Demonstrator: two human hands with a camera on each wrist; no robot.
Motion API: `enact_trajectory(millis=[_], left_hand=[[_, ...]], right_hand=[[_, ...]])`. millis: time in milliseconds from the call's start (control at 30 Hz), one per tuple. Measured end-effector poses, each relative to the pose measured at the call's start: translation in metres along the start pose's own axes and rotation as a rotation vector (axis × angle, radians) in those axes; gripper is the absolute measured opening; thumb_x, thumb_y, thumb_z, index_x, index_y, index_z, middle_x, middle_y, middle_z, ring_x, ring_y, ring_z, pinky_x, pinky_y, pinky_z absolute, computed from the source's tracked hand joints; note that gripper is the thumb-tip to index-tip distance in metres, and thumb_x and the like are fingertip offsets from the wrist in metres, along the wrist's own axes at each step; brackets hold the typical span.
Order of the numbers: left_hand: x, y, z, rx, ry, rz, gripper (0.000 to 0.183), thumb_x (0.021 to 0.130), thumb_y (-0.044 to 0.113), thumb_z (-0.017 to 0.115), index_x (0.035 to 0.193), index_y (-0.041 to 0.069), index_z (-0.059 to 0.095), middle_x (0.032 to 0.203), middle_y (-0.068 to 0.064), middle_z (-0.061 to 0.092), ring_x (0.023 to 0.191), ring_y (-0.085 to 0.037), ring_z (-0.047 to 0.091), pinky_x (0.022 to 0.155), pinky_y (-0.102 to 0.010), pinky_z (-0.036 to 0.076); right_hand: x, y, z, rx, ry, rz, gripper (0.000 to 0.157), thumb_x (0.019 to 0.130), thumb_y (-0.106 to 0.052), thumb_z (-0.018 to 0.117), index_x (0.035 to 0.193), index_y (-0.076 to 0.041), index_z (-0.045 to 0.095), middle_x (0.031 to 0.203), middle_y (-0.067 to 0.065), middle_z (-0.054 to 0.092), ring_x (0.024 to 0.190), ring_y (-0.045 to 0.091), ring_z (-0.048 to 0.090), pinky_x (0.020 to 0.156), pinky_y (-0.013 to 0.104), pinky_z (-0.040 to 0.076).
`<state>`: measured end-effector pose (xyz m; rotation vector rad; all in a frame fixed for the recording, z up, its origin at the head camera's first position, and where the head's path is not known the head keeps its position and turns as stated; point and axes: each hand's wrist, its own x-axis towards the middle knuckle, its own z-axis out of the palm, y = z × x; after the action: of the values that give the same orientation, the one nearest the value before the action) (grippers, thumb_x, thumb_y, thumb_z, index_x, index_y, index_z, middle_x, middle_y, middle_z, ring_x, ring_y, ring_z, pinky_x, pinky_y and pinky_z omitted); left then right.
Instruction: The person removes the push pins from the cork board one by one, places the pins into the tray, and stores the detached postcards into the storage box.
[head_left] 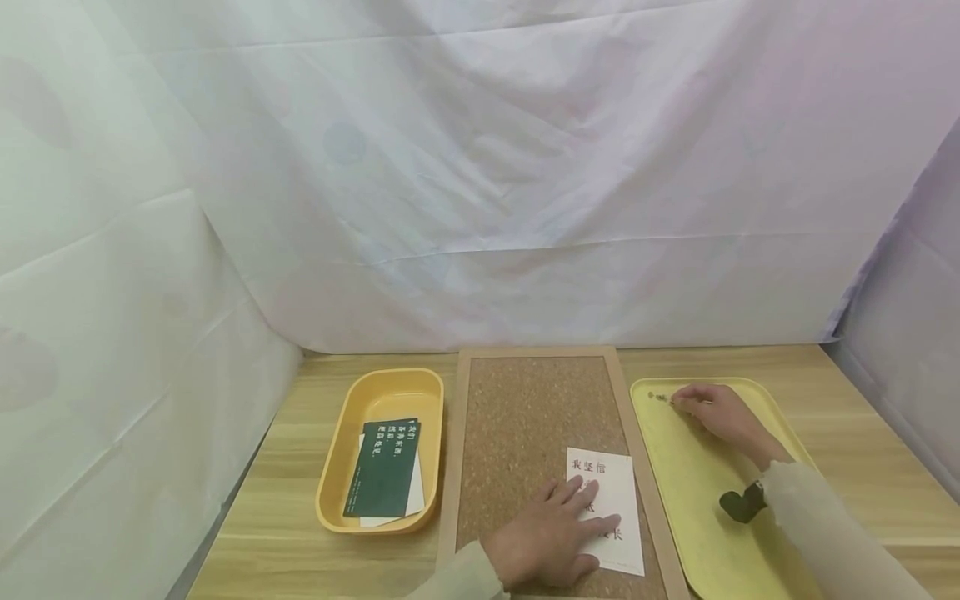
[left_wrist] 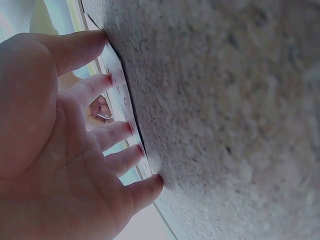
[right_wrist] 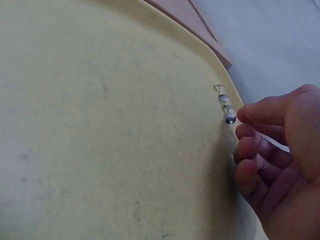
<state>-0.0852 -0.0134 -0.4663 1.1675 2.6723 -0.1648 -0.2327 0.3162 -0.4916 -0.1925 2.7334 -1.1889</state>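
Observation:
A white card (head_left: 621, 550) printed with dark characters lies on the right part of the cork board (head_left: 525, 408). With fingers spread, my left hand (head_left: 547, 533) presses the card against the board. In the left wrist view, the fingertips of this hand (left_wrist: 85, 125) rest on the card and cork, and the card's edge lifts slightly. My right hand (head_left: 723, 417) is at the far left corner of the yellow tray (head_left: 705, 492), its fingers bent beside several metal thumbtacks (right_wrist: 227, 105). The thumb and forefinger tips are next to the nearest tack; whether they touch it is unclear.
Left of the board stands a deep yellow-orange bin (head_left: 360, 400), with a dark green card (head_left: 384, 475) over white ones inside. Everything is on a wood-grain table (head_left: 277, 500). White cloth (head_left: 480, 167) hangs behind and at the sides.

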Motion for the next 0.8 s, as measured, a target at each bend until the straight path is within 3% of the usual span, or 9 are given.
enact_trajectory(millis=[267, 500, 800], left_hand=[[-0.002, -0.001, -0.003, 0.008, 0.009, 0.006, 0.057, 0.099, 0.053, 0.047, 0.152, 0.047, 0.029, 0.163, 0.004, 0.024, 0.15, -0.017, 0.022, 0.118, -0.039, 0.03], [-0.002, 0.0, -0.003, -0.001, 0.013, 0.002, 0.056, 0.099, 0.052, 0.048, 0.152, 0.047, 0.03, 0.163, 0.004, 0.025, 0.15, -0.017, 0.022, 0.118, -0.039, 0.031], [-0.002, -0.001, -0.004, -0.03, 0.01, 0.008, 0.057, 0.099, 0.051, 0.05, 0.152, 0.046, 0.03, 0.163, 0.003, 0.025, 0.15, -0.017, 0.022, 0.118, -0.04, 0.031]], right_hand=[[-0.007, -0.008, 0.004, -0.012, 0.027, -0.041, 0.031, 0.102, -0.021, 0.054, 0.115, 0.004, 0.067, 0.081, 0.008, 0.063, 0.056, 0.01, 0.048, 0.05, 0.026, 0.045], [-0.016, -0.02, 0.018, 0.038, -0.023, -0.086, 0.023, 0.1, -0.01, 0.055, 0.113, 0.004, 0.067, 0.112, 0.023, 0.066, 0.057, 0.008, 0.051, 0.051, 0.024, 0.048], [-0.026, -0.036, 0.031, 0.148, -0.103, -0.118, 0.022, 0.098, -0.015, 0.061, 0.111, 0.001, 0.069, 0.101, 0.014, 0.067, 0.057, 0.007, 0.051, 0.051, 0.024, 0.047]])
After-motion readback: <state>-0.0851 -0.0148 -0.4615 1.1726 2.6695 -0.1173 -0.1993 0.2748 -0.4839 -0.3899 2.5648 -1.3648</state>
